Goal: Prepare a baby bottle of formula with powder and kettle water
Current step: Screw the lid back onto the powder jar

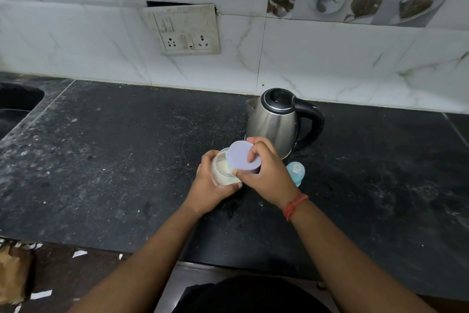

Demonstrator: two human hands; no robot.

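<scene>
— While both hands are over the dark counter, what does each one have?

— The left hand is wrapped around a clear jar, fingers closed on its side. Pale powder shows inside through the open mouth. The right hand grips a lilac lid by its rim, thumb on the near edge and fingers over the top.

— Is the lid on the jar?

— Not seated. It is tilted, raised on the left, so part of the jar's mouth lies open. Whether its right edge touches the rim, I cannot tell; the hand covers that side.

— And the rest of the formula things?

— A steel kettle with a black handle stands upright just behind the hands, lid shut, spout to the left. A blue bottle sits just right of the right hand, mostly hidden by it.

— Anything else?

— A red band on the right wrist, a socket plate on the tiled wall, and a sink at the far left.
</scene>
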